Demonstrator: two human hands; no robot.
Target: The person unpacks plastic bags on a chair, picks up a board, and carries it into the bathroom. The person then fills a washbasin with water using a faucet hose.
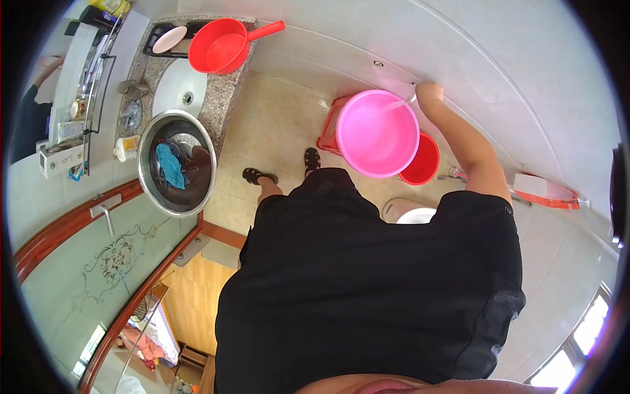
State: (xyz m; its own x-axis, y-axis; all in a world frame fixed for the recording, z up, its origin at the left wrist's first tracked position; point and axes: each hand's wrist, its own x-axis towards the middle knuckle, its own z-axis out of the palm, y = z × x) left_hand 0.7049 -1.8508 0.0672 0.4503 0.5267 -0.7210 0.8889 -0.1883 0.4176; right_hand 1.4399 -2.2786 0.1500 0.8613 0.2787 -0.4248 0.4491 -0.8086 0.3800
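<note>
At the wall on the right, my right hand is closed around a tap, with the white spout showing beside my fingers. A pale stream, which looks like water, runs from it into a pink basin. The basin rests on a red stool, mostly hidden under it. A red bucket stands on the floor close by, partly covered by the basin. My left hand is out of view.
On the left, a stone counter carries a white sink, a red dipper and a steel basin holding a blue cloth. A toilet shows beyond my shirt. A glass door stands at lower left.
</note>
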